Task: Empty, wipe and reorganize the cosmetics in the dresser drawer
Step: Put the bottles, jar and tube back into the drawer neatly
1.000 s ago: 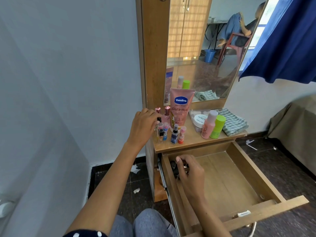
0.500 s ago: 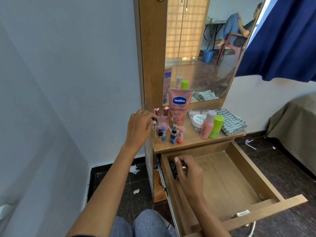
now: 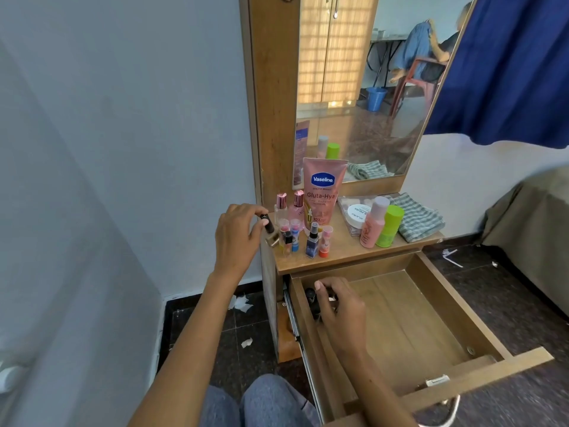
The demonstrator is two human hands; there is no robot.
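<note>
The wooden drawer point(image 3: 455, 306) stands pulled out below the dresser top point(image 3: 348, 254). My right hand point(image 3: 338, 309) is in its back left corner, fingers curled round small dark cosmetic items point(image 3: 311, 295). My left hand point(image 3: 237, 232) pinches a small bottle with a dark cap point(image 3: 268, 229) at the top's left edge, lifted and tilted. Beside it stand several small bottles and lip balms point(image 3: 295, 235), two pink-capped perfumes point(image 3: 289, 204), a pink Vaseline tube point(image 3: 321, 195), a white jar point(image 3: 357, 215), a pink bottle point(image 3: 374, 221) and a green bottle point(image 3: 389, 226).
A folded checked cloth point(image 3: 418, 217) lies at the top's right end. A mirror point(image 3: 363, 87) rises behind. A blue curtain point(image 3: 508, 72) hangs on the right above a covered bed point(image 3: 532, 229). A wall runs along the left. Paper scraps point(image 3: 240, 303) lie on the dark floor.
My left hand has lifted the dark-capped bottle away from the cluster, toward the left edge. My right hand has stayed in the drawer's back left corner.
</note>
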